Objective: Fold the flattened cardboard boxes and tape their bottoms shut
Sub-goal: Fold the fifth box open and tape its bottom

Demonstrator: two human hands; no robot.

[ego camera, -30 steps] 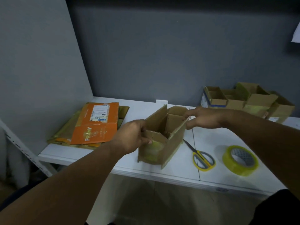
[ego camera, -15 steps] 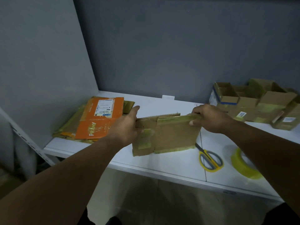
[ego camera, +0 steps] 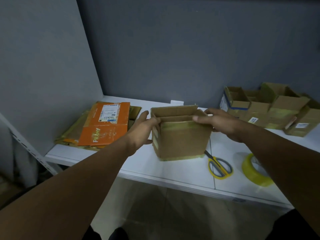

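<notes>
A small brown cardboard box [ego camera: 181,141] stands upright on the white table [ego camera: 142,163], its top flaps up and old yellowish tape along its edges. My left hand [ego camera: 143,130] holds its left side, thumb at the upper left corner. My right hand [ego camera: 220,122] grips the upper right corner, fingers curled over the rim. A stack of flattened boxes [ego camera: 102,125], the top one orange with a shipping label, lies at the left. A roll of yellow tape [ego camera: 254,170] lies at the right, partly behind my right forearm.
Yellow-handled scissors [ego camera: 218,165] lie just right of the box. Several folded open boxes [ego camera: 266,108] stand at the back right. Grey walls close the left and back. The table's front edge runs near me, with floor below.
The box, lying on its side a second ago, has been turned and now stands upright with its opening up. Both hands shifted to its upper corners.
</notes>
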